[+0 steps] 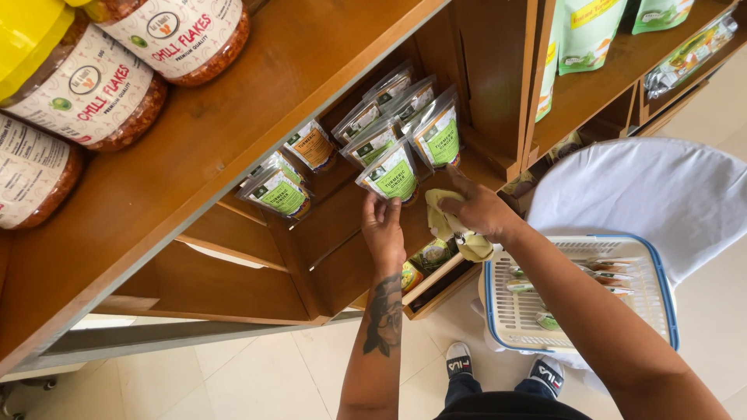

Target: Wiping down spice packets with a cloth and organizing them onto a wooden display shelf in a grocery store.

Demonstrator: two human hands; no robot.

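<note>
We look down on a wooden shelf unit [233,132] and our two bare hands working at one of its lower shelves. Our left hand [383,227] reaches up to a clear spice pouch with a green label [393,175] that stands at the front edge of that shelf; the fingertips are closed on the pouch's lower edge, grasping it. Our right hand [478,208] lies just beside it, toward the right end of the same shelf, clenched on a pale yellow cloth [455,225] that is bunched under the palm and hangs down below the fingers. More pouches of the same kind [405,117] stand in rows behind the held one, toward the back of the shelf, and two others [280,190] stand further along to the left. Large jars of red flakes [101,85] lie on the top board near its left end. Below our right forearm sits a white basket with a blue rim [657,272], holding a few packets.
</note>
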